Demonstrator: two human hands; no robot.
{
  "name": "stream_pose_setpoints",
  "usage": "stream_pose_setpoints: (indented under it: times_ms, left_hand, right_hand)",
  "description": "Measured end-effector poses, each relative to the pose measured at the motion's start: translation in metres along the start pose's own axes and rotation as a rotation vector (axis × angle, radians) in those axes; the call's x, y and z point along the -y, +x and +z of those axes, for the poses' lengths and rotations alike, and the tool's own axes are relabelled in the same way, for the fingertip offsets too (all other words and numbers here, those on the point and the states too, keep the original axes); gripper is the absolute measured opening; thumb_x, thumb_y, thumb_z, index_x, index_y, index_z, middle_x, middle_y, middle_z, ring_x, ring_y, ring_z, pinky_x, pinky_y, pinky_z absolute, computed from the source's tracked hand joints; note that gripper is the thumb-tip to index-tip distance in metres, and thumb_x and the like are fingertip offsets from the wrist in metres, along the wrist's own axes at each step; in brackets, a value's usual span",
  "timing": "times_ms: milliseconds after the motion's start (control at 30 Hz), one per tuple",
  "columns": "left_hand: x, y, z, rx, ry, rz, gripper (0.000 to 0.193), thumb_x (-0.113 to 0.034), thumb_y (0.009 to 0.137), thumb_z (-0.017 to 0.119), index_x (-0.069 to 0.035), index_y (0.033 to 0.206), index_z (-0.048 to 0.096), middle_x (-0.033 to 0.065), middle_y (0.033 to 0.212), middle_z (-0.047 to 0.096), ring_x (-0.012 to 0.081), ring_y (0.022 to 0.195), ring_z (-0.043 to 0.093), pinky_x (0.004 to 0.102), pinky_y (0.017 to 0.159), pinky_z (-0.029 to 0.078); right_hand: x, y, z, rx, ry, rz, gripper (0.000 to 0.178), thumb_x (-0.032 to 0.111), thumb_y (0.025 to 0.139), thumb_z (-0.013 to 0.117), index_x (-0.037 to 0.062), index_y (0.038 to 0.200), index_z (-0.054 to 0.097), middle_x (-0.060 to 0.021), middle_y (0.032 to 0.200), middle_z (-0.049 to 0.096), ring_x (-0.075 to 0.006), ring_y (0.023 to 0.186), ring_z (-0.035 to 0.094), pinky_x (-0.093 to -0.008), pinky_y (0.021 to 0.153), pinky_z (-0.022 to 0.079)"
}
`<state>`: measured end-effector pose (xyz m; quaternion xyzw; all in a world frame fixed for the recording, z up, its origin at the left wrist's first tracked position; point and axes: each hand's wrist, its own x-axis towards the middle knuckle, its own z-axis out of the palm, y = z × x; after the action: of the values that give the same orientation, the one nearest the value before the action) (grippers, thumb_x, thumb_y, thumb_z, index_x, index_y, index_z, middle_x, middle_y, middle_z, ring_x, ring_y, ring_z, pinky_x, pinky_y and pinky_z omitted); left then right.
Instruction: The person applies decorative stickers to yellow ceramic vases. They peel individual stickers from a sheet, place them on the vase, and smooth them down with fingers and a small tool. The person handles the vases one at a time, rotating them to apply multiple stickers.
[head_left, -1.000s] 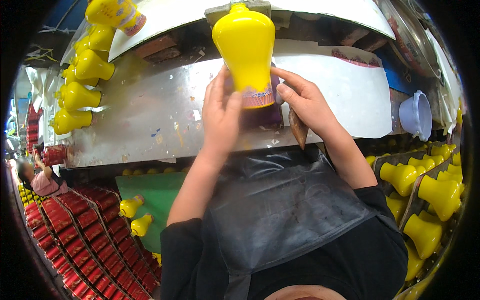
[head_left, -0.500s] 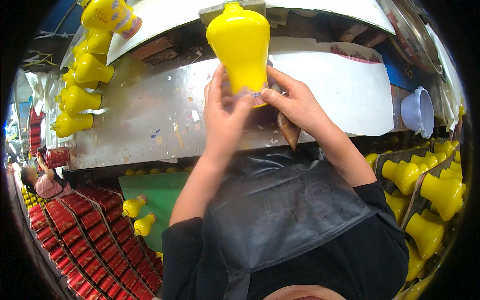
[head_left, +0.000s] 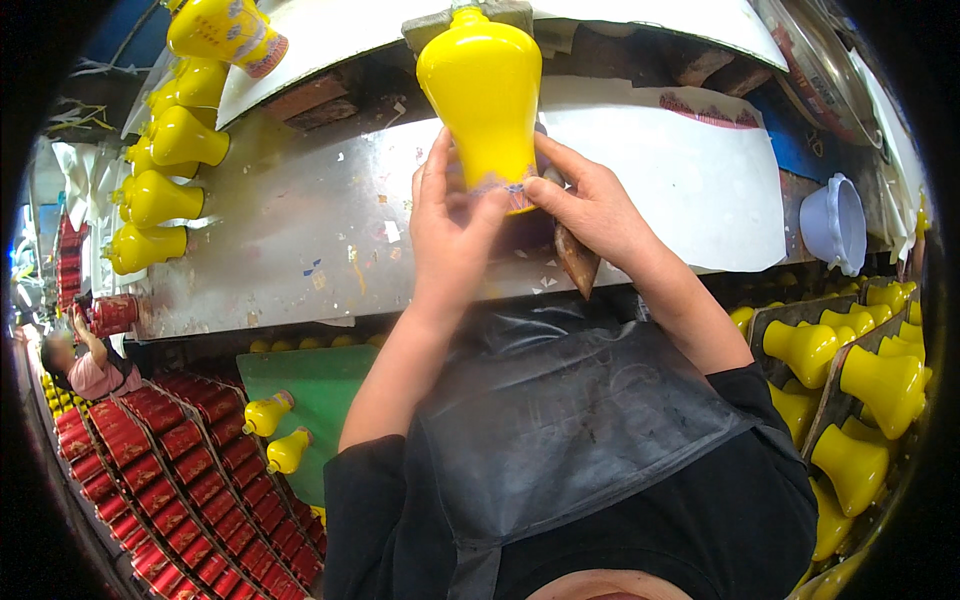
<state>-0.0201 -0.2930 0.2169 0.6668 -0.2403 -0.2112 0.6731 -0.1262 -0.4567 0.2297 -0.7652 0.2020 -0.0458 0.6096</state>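
Yellow vase (head_left: 480, 95) at 12 o'clock looks part-done: L hand (head_left: 447, 225) & R hand (head_left: 592, 200) grip its near end (R w/ brown tool (head_left: 576, 258) too), patterned band (head_left: 517, 197)'s on, visible body's plain, prob. left, vs. decorated vase (head_left: 228, 32) btwn 10 & 11.

"How's the bottle (head_left: 480, 90) finished?"
"Smooth, glossy yellow."
"And the table (head_left: 260, 260)?"
"Scuffed, metal-looking, with matt white paper (head_left: 690, 195) on the right."
"The apron (head_left: 590, 400)?"
"Creased, faintly shiny, like plastic. The bucket (head_left: 833, 225), right, looks plastic too."

A speckled grey worktable (head_left: 270, 240) stands near a green board (head_left: 325, 385).
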Motion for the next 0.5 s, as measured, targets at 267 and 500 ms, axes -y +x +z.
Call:
stream_pose_setpoints:
  times_ms: [267, 500]
  left_hand:
    - [-0.003, -0.003, 0.009, -0.032, 0.267, 0.073, 0.095, -0.021, 0.080, 0.081, -0.001, 0.158, 0.030, 0.0224, 0.142, 0.045, 0.0350, 0.133, 0.049, 0.0454, 0.112, 0.041]
    - [0.004, -0.001, 0.011, -0.038, 0.248, 0.094, 0.095, -0.018, 0.077, 0.080, 0.001, 0.155, 0.029, 0.0228, 0.142, 0.045, 0.0360, 0.131, 0.049, 0.0469, 0.110, 0.042]
  right_hand:
    - [0.008, 0.001, -0.008, 0.024, 0.060, -0.001, 0.054, 0.030, 0.105, 0.058, 0.0009, 0.150, 0.052, -0.0159, 0.137, 0.064, -0.0222, 0.127, 0.059, -0.0346, 0.107, 0.047]
    - [0.028, 0.001, -0.028, -0.099, -0.031, -0.298, 0.027, 0.003, 0.091, 0.070, 0.0025, 0.117, 0.062, -0.0066, 0.106, 0.066, -0.0147, 0.104, 0.068, -0.0310, 0.096, 0.056]
